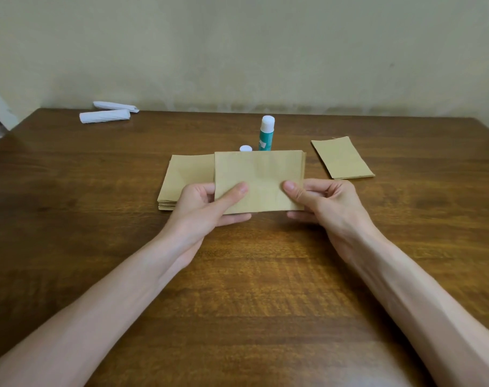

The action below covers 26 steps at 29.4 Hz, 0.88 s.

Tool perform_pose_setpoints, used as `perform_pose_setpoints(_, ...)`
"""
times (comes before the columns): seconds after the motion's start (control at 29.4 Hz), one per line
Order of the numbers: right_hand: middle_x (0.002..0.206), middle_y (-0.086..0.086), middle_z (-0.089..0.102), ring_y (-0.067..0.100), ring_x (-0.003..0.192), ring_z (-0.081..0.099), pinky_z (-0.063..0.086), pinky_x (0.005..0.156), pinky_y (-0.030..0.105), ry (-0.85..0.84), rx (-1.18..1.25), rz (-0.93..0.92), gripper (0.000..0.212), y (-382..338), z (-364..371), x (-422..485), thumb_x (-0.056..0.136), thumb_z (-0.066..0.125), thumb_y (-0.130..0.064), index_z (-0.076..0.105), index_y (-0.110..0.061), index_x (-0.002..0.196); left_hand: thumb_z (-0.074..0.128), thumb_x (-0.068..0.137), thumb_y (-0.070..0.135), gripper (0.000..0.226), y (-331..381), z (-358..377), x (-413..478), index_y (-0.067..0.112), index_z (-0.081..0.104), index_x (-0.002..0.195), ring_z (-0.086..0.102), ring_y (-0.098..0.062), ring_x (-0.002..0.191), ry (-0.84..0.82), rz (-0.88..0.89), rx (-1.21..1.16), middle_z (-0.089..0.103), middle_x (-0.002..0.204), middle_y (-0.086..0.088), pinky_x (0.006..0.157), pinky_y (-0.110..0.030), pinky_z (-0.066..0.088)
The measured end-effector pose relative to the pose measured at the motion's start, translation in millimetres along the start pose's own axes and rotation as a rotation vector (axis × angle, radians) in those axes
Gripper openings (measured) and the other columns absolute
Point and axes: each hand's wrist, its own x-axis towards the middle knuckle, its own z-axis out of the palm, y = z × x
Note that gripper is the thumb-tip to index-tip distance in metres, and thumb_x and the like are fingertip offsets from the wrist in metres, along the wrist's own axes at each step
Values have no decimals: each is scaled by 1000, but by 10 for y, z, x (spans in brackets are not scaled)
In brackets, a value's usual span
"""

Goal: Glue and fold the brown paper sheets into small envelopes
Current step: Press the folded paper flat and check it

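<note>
The person held one brown sheet (260, 181) up off the wooden table (237, 289), a little above its middle; the left hand (207, 203) pinched the sheet's lower left edge, thumb flat on the near face and the other fingers curled behind it; the right hand (325, 202) pinched the lower right edge in the same way, thumb in front, fingers tucked behind and below. Just behind and to the left lay a stack of brown sheets (187, 180), flat on the table, its right part hidden by the raised sheet and its near corner by the left hand. Beyond the sheet stood a teal glue stick (266, 134), upright and uncapped, its base hidden behind the sheet's top edge; beside it a white cap (245, 148) just showed over that edge. Off to the right, well apart from the hands, lay a smaller pile of brown pieces (342, 157); at the far left, near the wall, lay two white paper rolls (106, 113), one touching the other.
</note>
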Motion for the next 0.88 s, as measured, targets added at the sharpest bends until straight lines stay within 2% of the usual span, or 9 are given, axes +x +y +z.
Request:
perform_pose_setpoints(0.14,98,4,82,16,96,78,64,81,30,8,-3,3,21,-5,-24,-1,89,81,-28,83,-8,93,68,97,28,23,39,-38,3,14,78,112,76,-12,104,4,1,14,80,113,4,89,-33,63)
perform_pose_setpoints(0.41,99,3,82,20,97,78,64,85,33,36,3,7,21,0,0,1,89,81,-28,83,-7,91,62,102,29,27,35,-28,6,12,77,116,75,-14,109,16,-11,-30,80,114,0,85,-29,63)
perform_pose_setpoints(0.51,99,4,82,22,100,78,65,87,36,54,26,-2,24,-11,10,-5,89,81,-28,82,-4,94,64,99,31,27,60,14,-21,14,75,118,75,-15,108,10,-4,-71,80,113,1,86,-30,63)
perform_pose_setpoints(0.58,100,3,82,21,100,78,66,85,35,46,41,-8,23,-20,20,-16,88,81,-28,83,-6,95,71,93,35,36,77,37,-43,15,71,123,76,-18,108,-36,-31,-114,79,115,0,89,-33,63)
perform_pose_setpoints(0.68,101,6,82,23,99,79,66,83,35,1,58,-30,24,-4,78,-54,89,81,-28,82,-7,101,80,85,27,42,52,66,-80,16,68,124,76,-16,106,-50,-22,-109,79,113,2,86,-32,64)
perform_pose_setpoints(0.88,109,0,81,24,106,76,63,89,40,-72,17,-59,33,69,211,-73,87,83,-33,79,-15,115,80,88,11,33,-14,108,-94,19,73,118,77,-14,103,1,38,-64,80,109,2,77,-29,64)
